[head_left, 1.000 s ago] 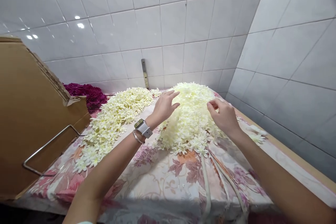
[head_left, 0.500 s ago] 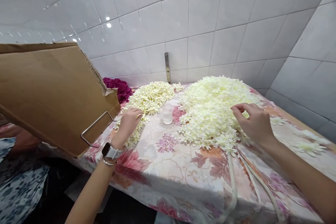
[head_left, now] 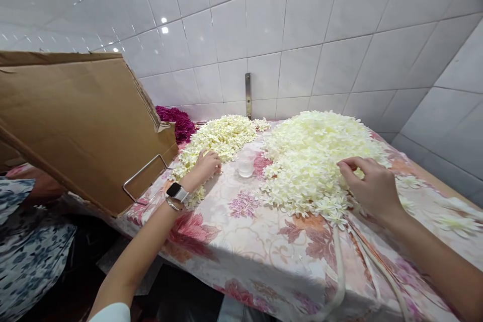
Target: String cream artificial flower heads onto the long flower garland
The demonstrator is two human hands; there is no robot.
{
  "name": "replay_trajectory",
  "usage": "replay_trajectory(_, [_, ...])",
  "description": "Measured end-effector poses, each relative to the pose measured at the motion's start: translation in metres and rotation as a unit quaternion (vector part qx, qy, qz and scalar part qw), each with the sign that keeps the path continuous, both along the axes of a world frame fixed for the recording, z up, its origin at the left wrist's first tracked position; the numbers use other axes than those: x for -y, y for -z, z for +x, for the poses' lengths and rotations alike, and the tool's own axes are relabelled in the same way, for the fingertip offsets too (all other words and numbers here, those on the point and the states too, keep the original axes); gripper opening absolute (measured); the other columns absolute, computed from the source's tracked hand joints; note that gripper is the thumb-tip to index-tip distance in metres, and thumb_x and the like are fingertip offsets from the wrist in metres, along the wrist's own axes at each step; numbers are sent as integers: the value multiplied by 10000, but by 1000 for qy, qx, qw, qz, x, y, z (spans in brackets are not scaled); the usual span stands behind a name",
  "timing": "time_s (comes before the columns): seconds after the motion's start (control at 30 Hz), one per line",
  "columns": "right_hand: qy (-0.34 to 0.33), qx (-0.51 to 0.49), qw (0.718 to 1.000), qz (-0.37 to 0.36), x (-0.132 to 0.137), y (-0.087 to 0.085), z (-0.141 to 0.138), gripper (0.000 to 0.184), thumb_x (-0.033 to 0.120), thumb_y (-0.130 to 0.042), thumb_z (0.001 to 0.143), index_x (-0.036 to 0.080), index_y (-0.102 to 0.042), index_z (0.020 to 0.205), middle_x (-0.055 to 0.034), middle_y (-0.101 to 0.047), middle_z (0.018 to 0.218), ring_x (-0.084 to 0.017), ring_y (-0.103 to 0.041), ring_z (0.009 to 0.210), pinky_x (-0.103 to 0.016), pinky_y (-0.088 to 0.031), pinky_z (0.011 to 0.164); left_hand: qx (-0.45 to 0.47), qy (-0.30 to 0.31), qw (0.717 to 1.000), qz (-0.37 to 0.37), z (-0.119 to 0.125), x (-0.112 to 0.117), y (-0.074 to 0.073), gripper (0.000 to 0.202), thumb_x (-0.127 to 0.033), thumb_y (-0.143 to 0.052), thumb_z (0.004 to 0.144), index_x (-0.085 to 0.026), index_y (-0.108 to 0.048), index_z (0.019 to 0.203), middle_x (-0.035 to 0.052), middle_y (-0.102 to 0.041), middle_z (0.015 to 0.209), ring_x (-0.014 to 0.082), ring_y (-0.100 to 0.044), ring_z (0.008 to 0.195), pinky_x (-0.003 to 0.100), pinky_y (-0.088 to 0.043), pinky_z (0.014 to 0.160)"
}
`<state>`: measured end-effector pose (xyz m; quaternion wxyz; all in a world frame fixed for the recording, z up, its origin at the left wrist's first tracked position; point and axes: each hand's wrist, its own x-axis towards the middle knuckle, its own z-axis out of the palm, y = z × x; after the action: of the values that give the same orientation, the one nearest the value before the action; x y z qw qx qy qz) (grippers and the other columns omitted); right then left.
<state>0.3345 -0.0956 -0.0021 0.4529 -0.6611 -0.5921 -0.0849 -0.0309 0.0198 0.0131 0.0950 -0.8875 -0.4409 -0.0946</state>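
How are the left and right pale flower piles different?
The right pile looks bigger and taller; the left pile looks smaller and lower. The left pile sits near the purple flowers; the right pile is farther from them. Both are pale blossoms on the flowered cloth.

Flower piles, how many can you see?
3: a purple pile partly behind the cardboard, a cream pile by the left hand, a pale pile by the right hand. The cardboard may hide more.

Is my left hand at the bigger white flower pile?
No, your left hand is at the smaller pile, farther left.
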Motion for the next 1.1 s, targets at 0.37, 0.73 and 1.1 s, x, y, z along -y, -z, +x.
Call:
replay_trajectory(0.37, [-28, 8, 1000, -3, -1, 3, -4, 213, 370, -419, 698, 222, -534, 597, -59, -629, 632, -223, -573, 608, -338, -404, 604, 295, -42, 954, 38, 25, 28, -39, 156, -242, -504, 854, -181, -647, 841, 64, -714, 907, 226, -633, 878, 363, -436, 821])
replay_trajectory(0.73, [2, 4, 999, 45, 0, -3, -5, 189, 352, -439, 743, 222, -535, 644, -70, -652, 672, -249, -605, 687, -369, -443, 644, 540, 40, 838, -63, 68, 16, -66, 135, -266, -560, 834, -156, -624, 879, 59, -704, 949, 192, -634, 952, 322, -454, 880])
replay_trajectory(1.1, [-257, 141, 950, -110, -21, -98, -105, 265, 175, -399, 850, 182, -662, 872, -75, -689, 900, -187, -626, 847, -334, -476, 748, 685, -9, 409, -603, 82, 94, -40, 98, -101, -678, 730, -130, -605, 671, 53, -676, 714, 157, -697, 701, 223, -555, 673])
